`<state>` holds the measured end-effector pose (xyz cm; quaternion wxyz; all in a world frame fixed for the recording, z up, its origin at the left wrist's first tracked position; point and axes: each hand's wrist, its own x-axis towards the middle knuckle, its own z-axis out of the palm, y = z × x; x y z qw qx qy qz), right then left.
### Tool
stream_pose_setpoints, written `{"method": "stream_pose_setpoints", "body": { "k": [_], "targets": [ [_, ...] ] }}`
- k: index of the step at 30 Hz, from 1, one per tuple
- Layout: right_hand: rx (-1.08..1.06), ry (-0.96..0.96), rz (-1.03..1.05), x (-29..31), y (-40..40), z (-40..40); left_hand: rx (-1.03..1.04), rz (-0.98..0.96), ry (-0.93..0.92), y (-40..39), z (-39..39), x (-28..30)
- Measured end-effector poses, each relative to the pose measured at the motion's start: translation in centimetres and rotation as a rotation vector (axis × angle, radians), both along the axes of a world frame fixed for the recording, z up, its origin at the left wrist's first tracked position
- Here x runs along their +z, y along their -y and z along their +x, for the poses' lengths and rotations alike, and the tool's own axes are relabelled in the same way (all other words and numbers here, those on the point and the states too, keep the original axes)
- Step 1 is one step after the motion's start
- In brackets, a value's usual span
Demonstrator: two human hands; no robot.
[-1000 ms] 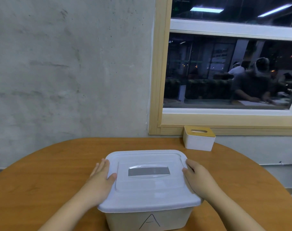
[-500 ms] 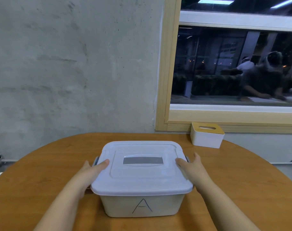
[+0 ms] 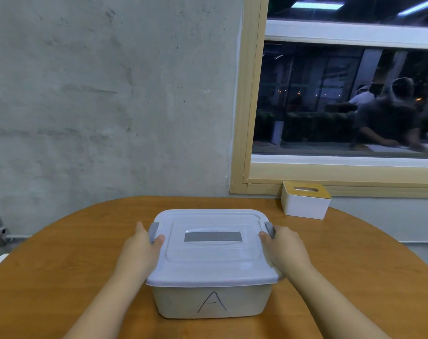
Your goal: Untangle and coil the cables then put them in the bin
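Observation:
A white plastic bin (image 3: pixel 208 302) marked "A" stands on the round wooden table (image 3: pixel 61 265) in front of me. Its lid (image 3: pixel 213 263) is on, with a grey handle (image 3: pixel 212 237) lying flat in the middle. My left hand (image 3: pixel 139 248) grips the grey latch (image 3: pixel 153 231) on the bin's left side, thumb on the lid edge. My right hand (image 3: pixel 286 248) grips the grey latch (image 3: pixel 269 228) on the right side the same way. No cables are in view; the closed lid hides the inside of the bin.
A white tissue box (image 3: pixel 306 204) with a wooden top sits at the table's back right, below a wood-framed window (image 3: pixel 242 118). A bare concrete wall stands behind the table.
My hands slid from the top of the lid down to the side latches. The bin now sits farther from me, with its front and the "A" fully in sight.

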<state>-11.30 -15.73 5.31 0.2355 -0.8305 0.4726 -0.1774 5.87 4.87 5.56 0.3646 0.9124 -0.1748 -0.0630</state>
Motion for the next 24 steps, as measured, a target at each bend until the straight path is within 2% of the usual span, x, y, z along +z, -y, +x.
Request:
{"method": "stream_pose_setpoints", "body": {
  "k": [4, 7, 9, 11, 17, 20, 22, 23, 24],
  "targets": [
    [0.046, -0.051, -0.133, 0.4, -0.3, -0.1, -0.019, 0.111, 0.058, 0.0, 0.2, -0.1],
    [0.068, -0.059, -0.145, 0.2, -0.4, -0.2, -0.101, 0.183, 0.109, -0.1, 0.0, -0.3],
    [0.143, -0.071, -0.158, -0.1, -0.5, -0.4, -0.21, 0.288, 0.244, -0.4, 0.0, -0.3],
    [0.284, -0.18, -0.198, 0.0, -0.6, -0.7, -0.315, 0.375, 0.356, -0.6, 0.3, -0.5],
    [0.486, -0.318, -0.293, 1.1, -0.4, -0.3, -0.447, 0.51, 0.291, -0.1, 1.0, 0.1],
    [0.488, -0.197, -0.309, 1.1, 0.3, 0.0, -0.46, 0.639, 0.327, 0.3, 1.7, 1.3],
    [0.452, -0.076, -0.231, 2.1, 1.1, 1.1, -0.431, 0.551, 0.265, 1.6, 3.1, 3.8],
    [0.411, 0.013, -0.083, 2.8, 1.8, 1.9, -0.39, 0.445, 0.148, 2.4, 4.1, 5.4],
    [0.436, 0.142, 0.087, 3.6, 2.3, 2.8, -0.443, 0.334, 0.026, 3.1, 4.8, 7.0]
  ]
}}
